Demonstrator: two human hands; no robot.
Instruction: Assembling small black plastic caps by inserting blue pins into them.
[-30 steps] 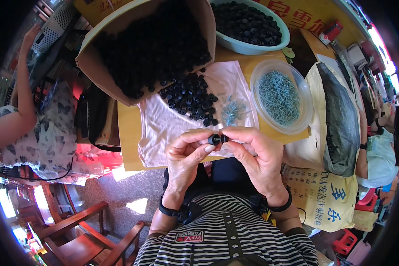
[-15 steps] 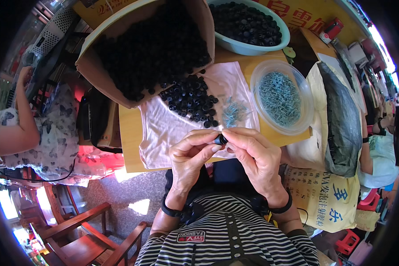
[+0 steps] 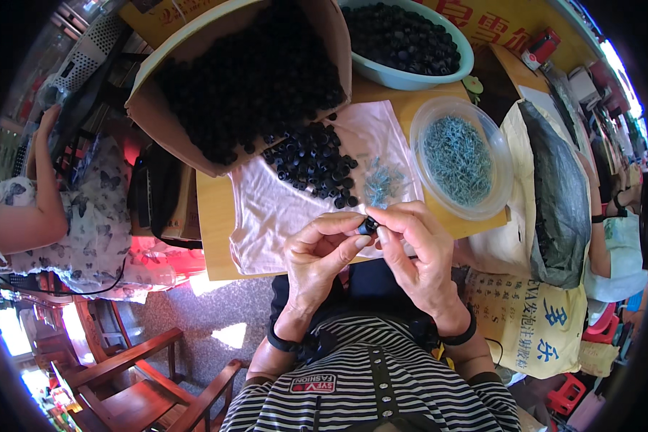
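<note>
My left hand (image 3: 317, 255) and my right hand (image 3: 419, 248) meet just above the near edge of a small wooden table (image 3: 212, 223). Between their fingertips they pinch one small black round part (image 3: 368, 226). Right behind the hands lies a heap of the same black parts (image 3: 311, 158) on a pale pink cloth (image 3: 281, 209). A little pile of thin blue-green metal pins (image 3: 381, 181) rests on the cloth beside that heap.
A tipped cardboard box (image 3: 324, 36) spills black parts onto the cloth. A teal basin (image 3: 462, 63) of black parts stands at the back. A clear tub (image 3: 497, 173) of blue-green pins sits at right. Another person (image 3: 43, 216) sits left. A wooden chair (image 3: 144, 374) stands lower left.
Both hands have stayed together over the table edge, shifting slightly right while turning the small black part. The person at left has lowered a raised arm.
</note>
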